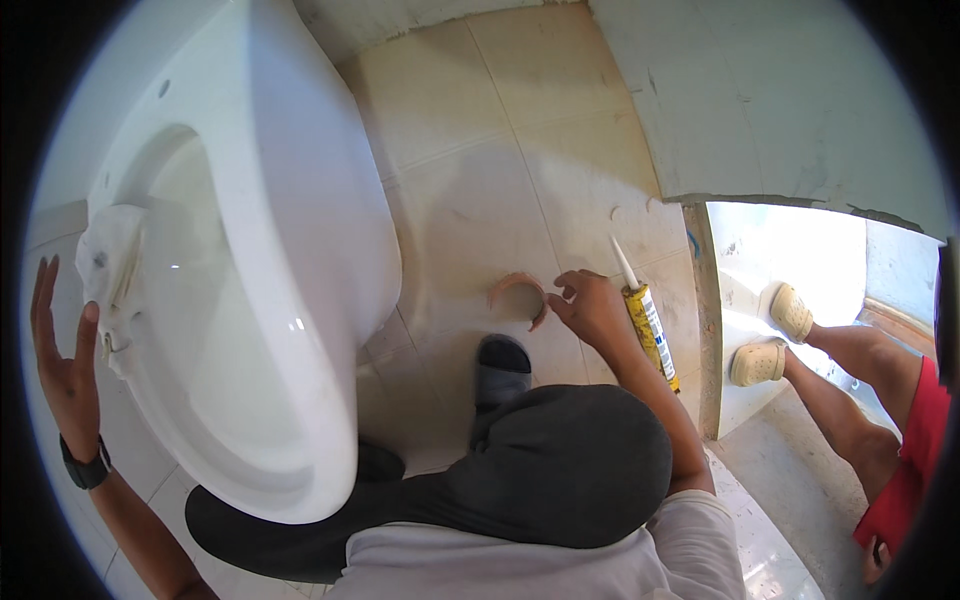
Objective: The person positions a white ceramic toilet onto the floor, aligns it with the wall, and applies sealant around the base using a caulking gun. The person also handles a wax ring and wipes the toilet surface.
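My left hand (70, 350) is open, fingers spread, beside the outer rim of a white ceramic washbasin (305, 200). A crumpled, stained white cloth (112, 255) lies over that rim close to my fingers. Low over the tiled floor, my right hand (590, 308) has its fingers bent together at the right edge of a curved reddish-brown strip (512, 280), which it appears to pinch. The strip forms an open arc; what it is made of I cannot tell. Just right of this hand, a yellow sealant cartridge (650, 335) with a white nozzle lies on the floor.
Beige tiles (430, 110) cover the floor. My foot in a dark slipper (503, 365) stands near the strip. A pale panel (770, 100) fills the upper right. Beyond a doorway edge (708, 330), another person in beige clogs (758, 363) and red clothing (915, 450) is at the right.
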`<state>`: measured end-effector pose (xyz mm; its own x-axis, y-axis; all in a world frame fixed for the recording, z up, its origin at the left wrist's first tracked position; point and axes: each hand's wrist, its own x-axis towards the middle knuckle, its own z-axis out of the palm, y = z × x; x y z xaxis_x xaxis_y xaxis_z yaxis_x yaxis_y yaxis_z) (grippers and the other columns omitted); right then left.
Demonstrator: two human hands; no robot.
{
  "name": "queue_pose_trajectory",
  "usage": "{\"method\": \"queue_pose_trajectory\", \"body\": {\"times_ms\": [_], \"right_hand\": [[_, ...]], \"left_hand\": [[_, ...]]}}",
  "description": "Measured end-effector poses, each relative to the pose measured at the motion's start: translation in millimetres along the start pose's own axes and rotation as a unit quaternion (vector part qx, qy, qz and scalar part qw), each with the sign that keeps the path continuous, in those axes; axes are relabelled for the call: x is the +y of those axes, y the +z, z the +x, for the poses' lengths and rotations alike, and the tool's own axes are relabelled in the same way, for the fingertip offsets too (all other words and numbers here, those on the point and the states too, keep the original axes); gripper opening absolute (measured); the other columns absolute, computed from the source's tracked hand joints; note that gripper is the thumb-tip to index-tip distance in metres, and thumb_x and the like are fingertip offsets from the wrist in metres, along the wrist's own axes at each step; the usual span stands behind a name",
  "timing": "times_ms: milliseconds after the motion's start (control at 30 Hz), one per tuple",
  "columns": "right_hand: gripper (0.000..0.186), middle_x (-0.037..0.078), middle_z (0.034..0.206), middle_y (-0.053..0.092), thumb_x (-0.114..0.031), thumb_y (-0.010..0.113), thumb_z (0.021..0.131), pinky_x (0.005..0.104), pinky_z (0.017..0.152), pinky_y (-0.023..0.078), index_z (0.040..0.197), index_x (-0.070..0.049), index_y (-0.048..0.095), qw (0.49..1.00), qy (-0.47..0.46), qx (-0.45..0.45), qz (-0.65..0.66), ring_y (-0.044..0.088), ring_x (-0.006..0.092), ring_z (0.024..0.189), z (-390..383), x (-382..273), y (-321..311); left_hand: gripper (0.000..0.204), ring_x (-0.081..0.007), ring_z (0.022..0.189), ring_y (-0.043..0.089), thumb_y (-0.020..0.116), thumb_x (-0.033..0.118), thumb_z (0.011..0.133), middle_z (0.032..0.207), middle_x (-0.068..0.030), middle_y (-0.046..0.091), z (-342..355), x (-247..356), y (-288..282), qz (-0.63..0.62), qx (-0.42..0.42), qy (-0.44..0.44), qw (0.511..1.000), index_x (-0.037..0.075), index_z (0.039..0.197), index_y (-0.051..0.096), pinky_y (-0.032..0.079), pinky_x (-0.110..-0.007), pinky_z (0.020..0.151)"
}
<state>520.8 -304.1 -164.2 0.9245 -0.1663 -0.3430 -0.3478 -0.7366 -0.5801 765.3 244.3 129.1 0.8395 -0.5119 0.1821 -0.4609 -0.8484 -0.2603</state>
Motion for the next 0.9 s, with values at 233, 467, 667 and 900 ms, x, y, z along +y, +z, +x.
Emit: {"method": "queue_pose_trajectory", "body": {"times_ms": [233, 467, 667, 900], "right_hand": [[0.021, 0.015, 0.079, 0.069, -0.021, 0.073, 0.073, 0.0424, 0.071, 0.054, 0.086, -0.005, 0.073, 0.983, 0.006, -0.099, -0.154, 0.068, 0.0318, 0.077, 52.5, -11.1, 26.8], [0.018, 0.007, 0.063, 0.062, -0.013, 0.072, 0.078, 0.0259, 0.049, 0.041, 0.074, 0.004, 0.069, 0.923, 0.106, -0.095, 0.358, 0.055, 0.0125, 0.053, 77.9, -79.7, -73.9], [0.019, 0.007, 0.065, 0.064, -0.016, 0.072, 0.08, 0.0266, 0.047, 0.038, 0.072, 0.001, 0.067, 0.88, 0.008, -0.094, 0.466, 0.053, 0.0114, 0.053, 68.8, -166.5, -128.6], [0.022, 0.009, 0.068, 0.062, -0.018, 0.07, 0.084, 0.0268, 0.05, 0.041, 0.076, 0.003, 0.065, 0.854, -0.08, -0.132, 0.497, 0.055, 0.0137, 0.055, 72.5, -213.3, -149.5]], "left_hand": [[0.056, -0.0376, 0.133, 0.046, 0.074, 0.033, 0.084, 0.144, -0.0194, 0.048, 28.1, 113.8, -33.8, -0.125, -0.016, 0.103, 0.987, 0.014, 0.134, 0.057, 0.041, -0.055, 0.107], [0.069, -0.0378, 0.115, 0.058, 0.087, 0.025, 0.069, 0.125, -0.0223, 0.059, 60.7, 211.3, -42.1, -0.407, -0.016, 0.144, 0.902, 0.001, 0.127, 0.058, 0.046, -0.044, 0.097], [0.111, -0.0324, 0.12, 0.055, 0.093, 0.038, 0.061, 0.133, -0.0191, 0.052, 89.8, 274.6, -33.6, -0.5, -0.023, 0.137, 0.855, 0.004, 0.147, 0.033, 0.045, -0.042, 0.099], [0.104, -0.0265, 0.119, 0.054, 0.092, 0.025, 0.061, 0.135, -0.0153, 0.05, 103.0, 270.7, -28.2, -0.545, -0.005, 0.101, 0.832, -0.001, 0.144, 0.035, 0.043, -0.041, 0.103]]}}
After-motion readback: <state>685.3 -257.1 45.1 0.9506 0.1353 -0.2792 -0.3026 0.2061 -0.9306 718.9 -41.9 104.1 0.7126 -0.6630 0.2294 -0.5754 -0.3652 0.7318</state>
